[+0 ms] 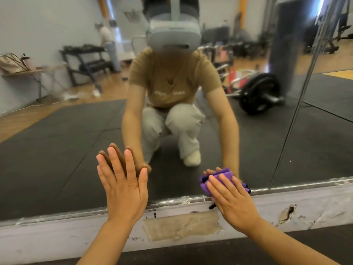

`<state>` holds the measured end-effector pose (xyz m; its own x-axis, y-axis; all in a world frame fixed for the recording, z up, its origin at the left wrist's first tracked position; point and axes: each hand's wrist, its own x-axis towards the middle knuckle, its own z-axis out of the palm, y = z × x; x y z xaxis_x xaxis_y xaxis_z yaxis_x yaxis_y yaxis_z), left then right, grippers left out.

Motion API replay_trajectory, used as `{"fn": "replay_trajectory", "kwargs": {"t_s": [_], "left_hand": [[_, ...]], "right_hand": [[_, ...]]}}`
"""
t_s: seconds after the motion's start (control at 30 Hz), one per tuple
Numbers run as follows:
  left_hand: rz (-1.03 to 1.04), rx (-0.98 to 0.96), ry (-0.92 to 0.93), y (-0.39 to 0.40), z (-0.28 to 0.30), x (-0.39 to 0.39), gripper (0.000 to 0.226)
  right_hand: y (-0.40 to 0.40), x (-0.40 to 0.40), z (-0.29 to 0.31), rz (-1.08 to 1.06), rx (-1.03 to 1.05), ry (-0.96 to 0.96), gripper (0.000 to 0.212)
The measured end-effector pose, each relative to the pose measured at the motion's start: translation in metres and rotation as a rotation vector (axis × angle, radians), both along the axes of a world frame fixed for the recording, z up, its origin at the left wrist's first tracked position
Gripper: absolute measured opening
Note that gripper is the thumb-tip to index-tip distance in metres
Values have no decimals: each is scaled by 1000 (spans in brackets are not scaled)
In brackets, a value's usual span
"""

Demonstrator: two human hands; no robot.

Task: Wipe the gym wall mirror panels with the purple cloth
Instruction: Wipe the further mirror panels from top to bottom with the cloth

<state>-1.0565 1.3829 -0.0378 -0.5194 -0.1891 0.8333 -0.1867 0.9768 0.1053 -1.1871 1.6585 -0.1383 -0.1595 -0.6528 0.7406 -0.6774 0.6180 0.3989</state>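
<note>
The left hand [122, 186] lies flat on the mirror panel [57, 150], palm against the glass, with its fingers [112, 163] straight and a little apart; it holds nothing. The right hand [232, 199] presses the purple cloth [215, 179] against the lowest part of the same panel, just above the bottom edge of the mirror. Its fingers are straight and close together and lie on top of the cloth; they do not curl around it. The cloth is folded, and a part of it shows past the fingertips and at the left side of the hand.

Under the mirror runs a pale wall strip [315, 203], scratched, with a patch of old tape [181, 226] and a small hole [288, 212]. To the right, a thin vertical seam [294, 115] separates this panel from the next one. The glass reflects a crouching person, black floor mats, a barbell with plates [257, 92] and a dumbbell rack [86, 62].
</note>
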Motion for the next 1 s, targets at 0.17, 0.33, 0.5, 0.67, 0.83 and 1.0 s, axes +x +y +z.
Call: {"fn": "replay_trajectory", "kwargs": {"t_s": [0.17,0.33,0.5,0.67,0.83,1.0], "left_hand": [[-6,-6,6,0,-1,0,69],[3,2,-2,2,0,1,71],[1,5,-1,3,1,6,74],[5,-10,-21,0,2,12,74],[31,-134,-54,-15,3,19,73],[46,-173,-57,-20,1,18,75]], "right_hand": [[12,-17,57,124,176,215,74],[4,-26,150,145,-54,262,59],[-12,-17,143,129,-217,216,61],[5,-16,72,132,322,321,78],[16,-16,49,100,536,282,61],[16,-19,78,120,563,331,74]]}}
